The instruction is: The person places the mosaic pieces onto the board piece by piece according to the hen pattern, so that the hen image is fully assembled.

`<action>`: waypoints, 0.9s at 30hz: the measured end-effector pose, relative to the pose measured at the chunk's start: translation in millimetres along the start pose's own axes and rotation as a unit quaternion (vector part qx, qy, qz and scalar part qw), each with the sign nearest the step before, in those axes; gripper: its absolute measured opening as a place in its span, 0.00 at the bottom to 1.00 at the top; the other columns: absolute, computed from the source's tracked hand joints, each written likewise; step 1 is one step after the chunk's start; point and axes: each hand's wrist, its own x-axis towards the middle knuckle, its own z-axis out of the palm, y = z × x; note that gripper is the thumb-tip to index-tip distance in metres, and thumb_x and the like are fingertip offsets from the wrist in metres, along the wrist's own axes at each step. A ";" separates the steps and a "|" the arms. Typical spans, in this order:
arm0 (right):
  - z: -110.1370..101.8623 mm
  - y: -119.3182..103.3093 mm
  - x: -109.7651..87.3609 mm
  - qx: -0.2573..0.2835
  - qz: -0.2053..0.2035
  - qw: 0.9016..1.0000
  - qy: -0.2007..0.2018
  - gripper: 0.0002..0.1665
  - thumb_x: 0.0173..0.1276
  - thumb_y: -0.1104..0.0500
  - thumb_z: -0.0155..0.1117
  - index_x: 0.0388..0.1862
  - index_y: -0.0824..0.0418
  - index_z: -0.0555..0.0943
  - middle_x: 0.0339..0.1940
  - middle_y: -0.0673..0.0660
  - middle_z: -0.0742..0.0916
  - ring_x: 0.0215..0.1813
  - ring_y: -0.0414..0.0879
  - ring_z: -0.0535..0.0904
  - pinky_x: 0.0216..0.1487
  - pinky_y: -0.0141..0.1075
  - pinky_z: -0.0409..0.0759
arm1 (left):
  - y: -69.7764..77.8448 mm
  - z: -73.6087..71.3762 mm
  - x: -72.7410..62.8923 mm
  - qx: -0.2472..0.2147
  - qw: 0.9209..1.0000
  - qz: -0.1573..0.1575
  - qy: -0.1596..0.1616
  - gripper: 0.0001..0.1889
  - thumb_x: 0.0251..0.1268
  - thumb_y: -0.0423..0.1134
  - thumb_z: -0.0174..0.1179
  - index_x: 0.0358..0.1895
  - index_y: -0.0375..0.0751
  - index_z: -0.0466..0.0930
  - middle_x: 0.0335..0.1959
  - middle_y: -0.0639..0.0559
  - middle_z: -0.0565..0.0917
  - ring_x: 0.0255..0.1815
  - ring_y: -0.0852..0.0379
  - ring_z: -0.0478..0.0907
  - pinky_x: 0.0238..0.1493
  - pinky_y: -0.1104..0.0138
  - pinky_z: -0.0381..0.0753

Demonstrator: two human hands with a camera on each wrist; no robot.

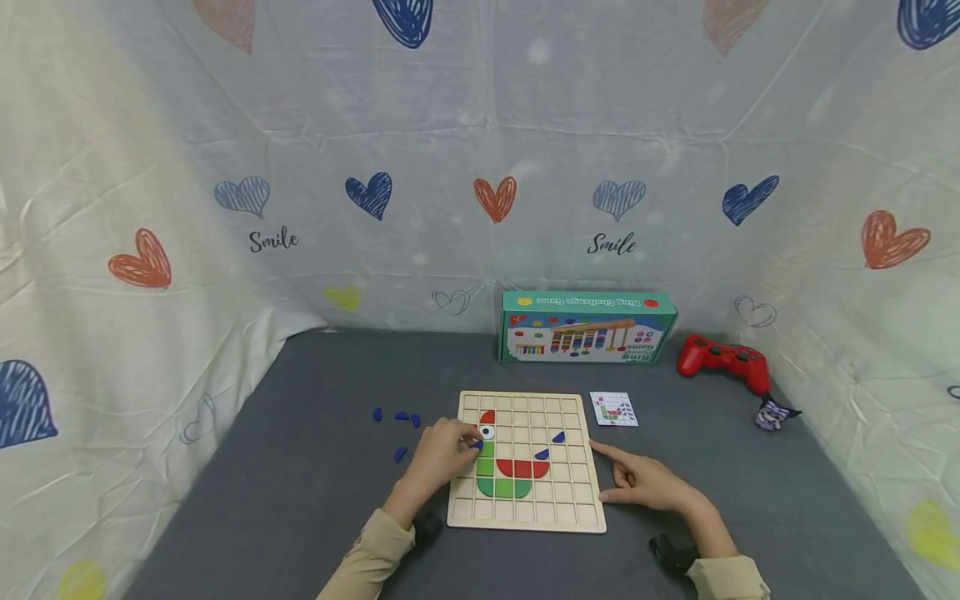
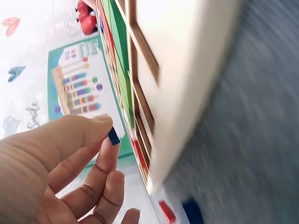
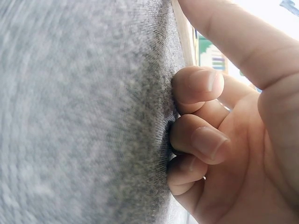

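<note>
My left hand (image 1: 438, 457) is over the left side of a wooden grid board (image 1: 566, 510), pinching a small blue puzzle piece (image 2: 113, 136) between thumb and fingertip. Beside it on the board are a red quarter-round piece (image 1: 488, 416), a white eye piece (image 1: 487, 432) and green pieces (image 1: 486, 467). Red pieces (image 1: 517, 468) make a row above a green row (image 1: 504, 488). Two blue pieces (image 1: 558, 437) lie to the right on the grid. My right hand (image 1: 651, 483) rests at the board's right edge, index finger and thumb extended, the other fingers curled against the cloth.
Several loose blue pieces (image 1: 401, 454) lie on the grey cloth left of the board. A pattern card (image 1: 613, 409) is at its upper right. Farther back stand a green game box (image 1: 588, 329) and a red game controller (image 1: 723, 360) with a small charm (image 1: 772, 414).
</note>
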 end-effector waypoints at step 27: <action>-1.4 -1.9 -0.2 0.005 -0.011 1.000 0.005 0.47 0.55 0.44 0.68 0.71 0.56 0.61 0.20 0.46 0.73 0.18 0.33 0.63 0.21 0.27 0.59 | 61.2 16.6 22.7 0.022 0.997 0.053 -0.054 0.07 0.50 0.38 0.67 0.34 0.50 0.87 0.27 0.59 0.83 0.32 0.60 0.74 0.36 0.60 0.71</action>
